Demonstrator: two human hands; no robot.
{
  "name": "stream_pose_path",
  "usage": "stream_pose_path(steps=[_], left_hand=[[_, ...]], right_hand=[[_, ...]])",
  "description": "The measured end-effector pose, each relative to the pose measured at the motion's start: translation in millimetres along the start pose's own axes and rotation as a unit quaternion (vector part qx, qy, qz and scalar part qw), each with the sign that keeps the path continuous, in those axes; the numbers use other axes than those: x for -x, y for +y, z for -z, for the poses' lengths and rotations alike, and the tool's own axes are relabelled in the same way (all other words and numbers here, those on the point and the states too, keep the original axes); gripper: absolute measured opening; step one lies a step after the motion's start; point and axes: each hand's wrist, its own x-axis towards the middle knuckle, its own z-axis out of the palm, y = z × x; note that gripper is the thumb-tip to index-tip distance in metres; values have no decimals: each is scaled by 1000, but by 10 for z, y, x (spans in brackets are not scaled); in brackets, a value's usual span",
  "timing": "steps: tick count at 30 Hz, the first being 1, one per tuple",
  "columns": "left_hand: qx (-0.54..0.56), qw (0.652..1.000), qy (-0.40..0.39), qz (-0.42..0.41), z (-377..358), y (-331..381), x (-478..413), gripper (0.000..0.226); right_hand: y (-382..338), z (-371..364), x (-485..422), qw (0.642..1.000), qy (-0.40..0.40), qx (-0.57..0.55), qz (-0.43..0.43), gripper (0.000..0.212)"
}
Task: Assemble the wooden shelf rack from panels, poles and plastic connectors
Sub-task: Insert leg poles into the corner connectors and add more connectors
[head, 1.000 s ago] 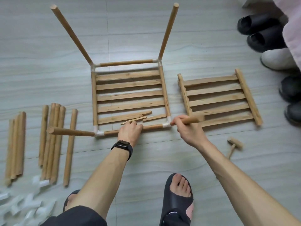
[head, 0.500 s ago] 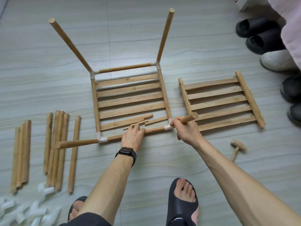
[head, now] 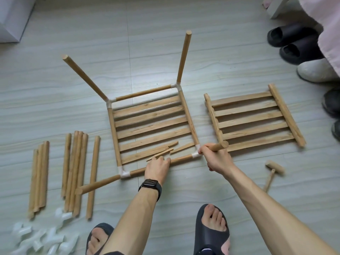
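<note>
The pole (head: 219, 145) has swung upward in the connector (head: 196, 155) at the frame's (head: 115, 137) 5 o'clock corner. The right hand (head: 217, 161) grips it, and the left hand (head: 158, 169) clasps the near rail (head: 182, 160).

A slatted panel (head: 150, 126) lay flat on the floor (head: 165, 43), framed by poles in white corner connectors (head: 125, 173), its nearest slat (head: 147, 154) split. Two far poles (head: 183, 57) rose; a third pole (head: 99, 184) jutted from the near-left corner. The right hand (head: 215, 161) gripped a fourth pole (head: 219, 145) at the near-right corner, the left hand (head: 158, 168) the front rail (head: 182, 159). A second panel (head: 253, 118) lay beside it; loose poles (head: 77, 172) and loose connectors (head: 42, 240) lay left.
</note>
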Motion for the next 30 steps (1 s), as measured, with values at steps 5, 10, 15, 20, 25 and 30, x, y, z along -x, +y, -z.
stream_pose_path(steps=[5,10,15,20,25,30], left_hand=[[1,1000,-11,-7,11,1,-30,31],[-10,1000,-23,-2,91,34,-9,32],[9,999,-40,10,127,31,78,50],[34,994,-100,34,110,68,275,66],[40,986,-157,35,171,96,441,61],[29,987,-154,41,309,88,501,39]], right_hand=[[32,-49,25,1000,20,16,11,29],[-15,-82,25,999,34,-10,-12,30],[-232,-28,18,998,13,-43,-46,27],[-278,-28,109,996,-20,-31,-85,26],[-127,-104,286,995,-8,-19,-96,33],[-96,-128,370,996,1,-12,-89,33]])
